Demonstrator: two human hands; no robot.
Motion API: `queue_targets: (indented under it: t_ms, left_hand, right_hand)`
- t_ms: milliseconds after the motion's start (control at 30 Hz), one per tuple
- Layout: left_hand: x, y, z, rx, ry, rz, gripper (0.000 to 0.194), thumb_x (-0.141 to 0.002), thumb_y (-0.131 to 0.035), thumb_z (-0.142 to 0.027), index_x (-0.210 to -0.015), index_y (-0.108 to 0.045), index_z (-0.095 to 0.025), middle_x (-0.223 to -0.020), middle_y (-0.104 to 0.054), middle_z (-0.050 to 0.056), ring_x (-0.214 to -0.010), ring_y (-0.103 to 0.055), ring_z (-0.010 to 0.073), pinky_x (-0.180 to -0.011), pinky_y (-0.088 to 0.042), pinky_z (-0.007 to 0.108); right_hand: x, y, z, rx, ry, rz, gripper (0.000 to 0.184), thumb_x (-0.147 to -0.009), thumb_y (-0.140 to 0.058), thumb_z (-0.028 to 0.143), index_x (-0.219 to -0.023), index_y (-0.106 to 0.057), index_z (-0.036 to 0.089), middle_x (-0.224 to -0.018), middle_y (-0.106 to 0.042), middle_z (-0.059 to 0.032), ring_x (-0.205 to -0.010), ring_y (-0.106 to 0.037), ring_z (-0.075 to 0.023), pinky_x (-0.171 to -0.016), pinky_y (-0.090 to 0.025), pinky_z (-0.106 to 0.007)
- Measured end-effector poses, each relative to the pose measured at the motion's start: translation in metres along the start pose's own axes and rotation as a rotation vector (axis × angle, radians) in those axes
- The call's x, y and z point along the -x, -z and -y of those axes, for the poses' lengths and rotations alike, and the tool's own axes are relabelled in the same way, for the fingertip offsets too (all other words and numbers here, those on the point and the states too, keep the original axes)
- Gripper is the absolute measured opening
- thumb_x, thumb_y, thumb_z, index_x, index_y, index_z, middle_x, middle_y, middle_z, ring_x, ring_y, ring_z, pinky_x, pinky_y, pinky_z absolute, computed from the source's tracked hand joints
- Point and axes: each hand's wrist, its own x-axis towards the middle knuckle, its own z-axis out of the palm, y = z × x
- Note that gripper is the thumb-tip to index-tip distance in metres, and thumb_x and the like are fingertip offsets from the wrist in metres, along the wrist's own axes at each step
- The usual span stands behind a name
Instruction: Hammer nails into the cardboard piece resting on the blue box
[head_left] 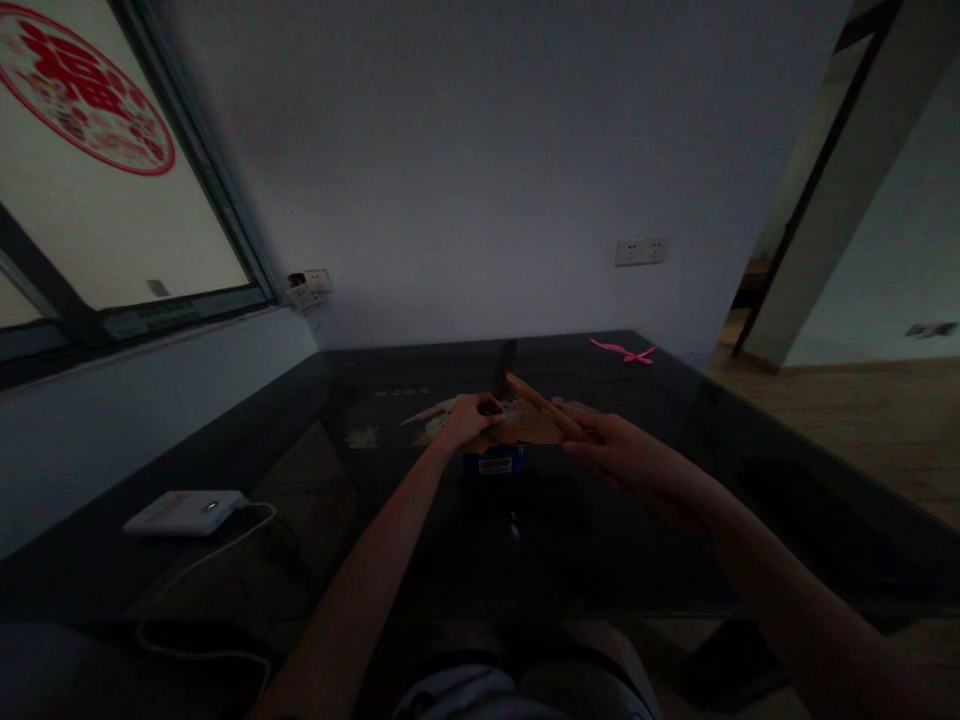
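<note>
My right hand [611, 445] is closed round the wooden handle of a hammer [544, 402]. Its long dark head stands at the far end of the handle, up and to the left. My left hand [472, 418] is just below and left of that head, thumb and fingers pinched together. What they hold, if anything, is too small and dim to make out. Between the hands lies a brown, speckled flat piece [536, 426], resembling cardboard. Beneath it, a blue box [493, 462] with a pale label shows its front side.
The dark glossy table [450, 560] reaches the wall. A white power bank [187, 512] with a white cable [217, 555] lies at the left. A pink ribbon-like strip [626, 351] is at the far right. Wall sockets [640, 252] sit above the table.
</note>
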Motion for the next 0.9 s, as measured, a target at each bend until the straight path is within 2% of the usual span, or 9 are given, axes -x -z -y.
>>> queue_targets:
  t_ms: [167, 467, 733, 900]
  left_hand:
    - [0.0, 0.001, 0.0, -0.018, -0.028, -0.01, 0.023, -0.069, -0.065, -0.024, -0.089, -0.065, -0.012, -0.09, -0.068, 0.007, -0.08, -0.063, 0.0188, -0.073, -0.048, 0.028]
    - [-0.001, -0.001, 0.002, 0.025, -0.026, 0.014, 0.015, -0.069, -0.065, -0.023, -0.08, -0.064, -0.013, -0.078, -0.067, 0.005, -0.072, -0.061, 0.0152, -0.067, -0.048, 0.025]
    - [0.002, 0.002, -0.005, -0.051, -0.002, -0.017, 0.023, -0.068, -0.066, -0.023, -0.089, -0.065, -0.013, -0.09, -0.068, 0.007, -0.08, -0.062, 0.0188, -0.074, -0.047, 0.029]
    - [0.002, 0.002, -0.005, -0.024, -0.018, 0.01, 0.015, -0.07, -0.064, -0.023, -0.082, -0.065, -0.013, -0.081, -0.068, 0.004, -0.075, -0.061, 0.0157, -0.07, -0.047, 0.026]
  right_hand:
    - [-0.003, -0.002, -0.007, 0.021, -0.04, 0.029, 0.025, -0.08, -0.051, 0.028, -0.099, -0.055, 0.012, -0.054, -0.045, 0.0055, -0.038, -0.044, -0.0074, -0.034, -0.036, -0.018]
    - [0.004, 0.007, 0.005, -0.03, 0.057, -0.009, 0.03, -0.081, -0.051, 0.031, -0.105, -0.052, 0.013, -0.055, -0.044, 0.006, -0.038, -0.041, -0.007, -0.034, -0.036, -0.019]
    - [0.0, 0.0, -0.006, 0.021, -0.024, 0.05, 0.023, -0.081, -0.05, 0.028, -0.098, -0.055, 0.012, -0.053, -0.044, 0.0063, -0.038, -0.043, -0.0075, -0.034, -0.036, -0.019]
    - [0.004, 0.007, 0.001, 0.002, 0.045, 0.016, 0.03, -0.08, -0.052, 0.031, -0.104, -0.053, 0.013, -0.055, -0.044, 0.0063, -0.036, -0.041, -0.0065, -0.033, -0.034, -0.018]
